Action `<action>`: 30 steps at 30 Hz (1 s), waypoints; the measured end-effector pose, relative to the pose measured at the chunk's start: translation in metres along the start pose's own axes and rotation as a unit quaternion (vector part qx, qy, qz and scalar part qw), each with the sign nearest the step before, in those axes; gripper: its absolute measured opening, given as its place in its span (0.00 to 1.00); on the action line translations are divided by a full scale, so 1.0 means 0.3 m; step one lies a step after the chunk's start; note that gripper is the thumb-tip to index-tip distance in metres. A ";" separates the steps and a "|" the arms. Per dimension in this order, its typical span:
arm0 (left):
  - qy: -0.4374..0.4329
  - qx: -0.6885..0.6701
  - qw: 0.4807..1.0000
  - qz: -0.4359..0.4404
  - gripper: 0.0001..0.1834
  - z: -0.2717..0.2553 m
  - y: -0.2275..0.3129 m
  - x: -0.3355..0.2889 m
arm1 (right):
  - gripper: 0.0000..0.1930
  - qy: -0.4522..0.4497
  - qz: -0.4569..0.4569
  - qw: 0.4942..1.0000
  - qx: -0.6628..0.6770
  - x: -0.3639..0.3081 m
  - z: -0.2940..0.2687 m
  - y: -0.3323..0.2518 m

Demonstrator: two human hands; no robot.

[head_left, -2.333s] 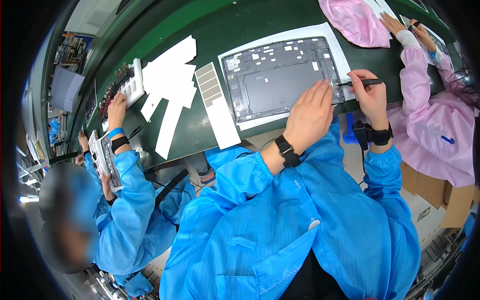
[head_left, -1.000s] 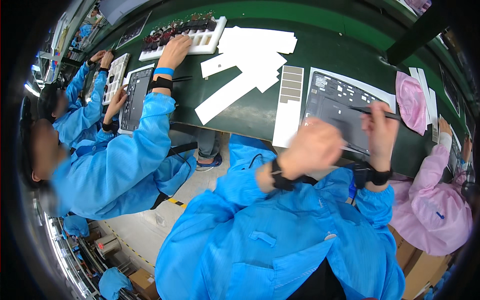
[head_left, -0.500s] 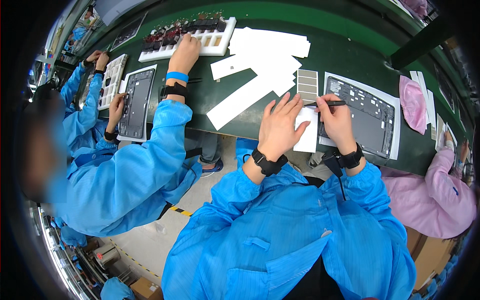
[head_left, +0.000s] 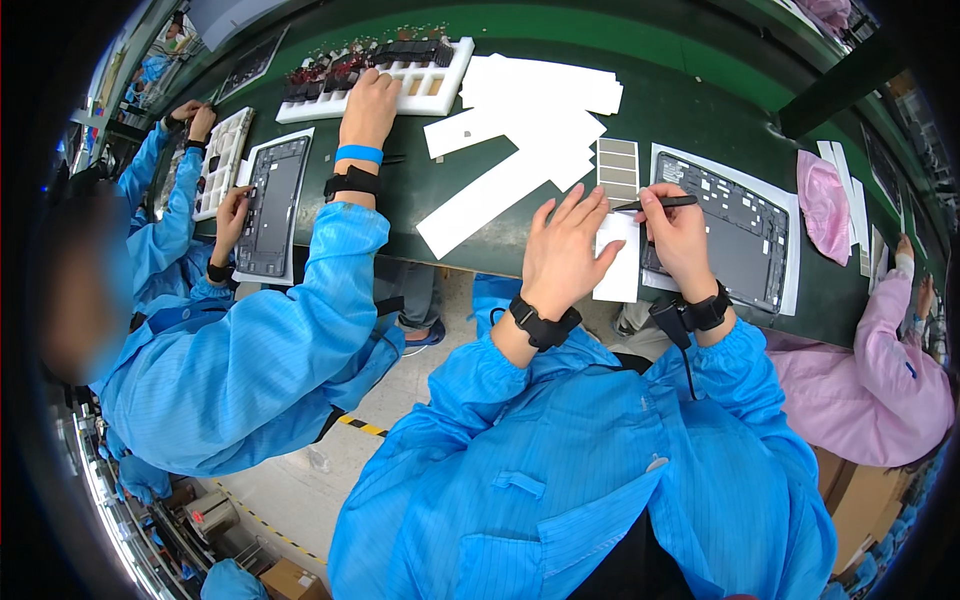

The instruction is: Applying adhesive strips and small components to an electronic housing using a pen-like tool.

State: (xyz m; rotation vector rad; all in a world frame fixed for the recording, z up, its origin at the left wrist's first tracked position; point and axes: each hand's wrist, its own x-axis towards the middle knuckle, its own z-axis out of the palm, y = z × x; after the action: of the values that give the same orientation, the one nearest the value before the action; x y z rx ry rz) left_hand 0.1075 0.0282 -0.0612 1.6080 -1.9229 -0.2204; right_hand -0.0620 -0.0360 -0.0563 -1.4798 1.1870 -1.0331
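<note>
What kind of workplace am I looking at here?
Probably an electronics assembly line: workers in blue antistatic coats with black wrist straps sit along a green bench, with open dark tablet-like housings and a white parts tray.

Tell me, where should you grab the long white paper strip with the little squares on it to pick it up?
Probably by its near end, coming from the table's front edge. The white strip lies flat on the green table and runs away from the person. The squares fill its far end, the near part is bare, and the left hand already rests beside it. The right hand holds a dark tool.
</note>
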 end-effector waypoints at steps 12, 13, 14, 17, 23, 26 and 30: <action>-0.014 0.019 1.000 0.002 0.29 0.002 -0.001 0.005 | 0.09 0.007 0.017 0.993 0.119 -0.012 -0.049 -0.001; -0.016 0.020 1.000 0.003 0.29 0.001 0.001 0.005 | 0.10 0.004 0.026 0.990 0.140 -0.014 -0.058 0.003; -0.014 0.018 1.000 -0.001 0.31 0.001 0.004 0.005 | 0.10 0.006 0.027 0.989 0.143 -0.012 -0.061 0.004; -0.004 -0.012 1.000 -0.009 0.33 -0.018 0.022 0.014 | 0.10 -0.011 0.037 0.992 0.119 -0.004 -0.048 0.000; -0.022 0.034 0.999 0.029 0.30 0.006 -0.003 0.026 | 0.09 -0.031 0.021 0.998 0.059 -0.005 -0.036 -0.003; -0.026 0.048 0.998 0.014 0.28 0.012 0.003 0.026 | 0.09 -0.030 0.015 0.997 0.062 -0.008 -0.032 -0.018; -0.019 0.022 1.000 0.002 0.27 0.012 0.016 0.032 | 0.08 -0.018 -0.010 0.996 0.090 -0.017 -0.072 -0.050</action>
State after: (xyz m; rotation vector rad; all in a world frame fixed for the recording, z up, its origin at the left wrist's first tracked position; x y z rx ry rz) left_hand 0.1008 0.0195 -0.0584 1.6381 -1.9726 -0.2106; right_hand -0.0809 -0.0331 -0.0376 -1.3663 1.0264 -1.0932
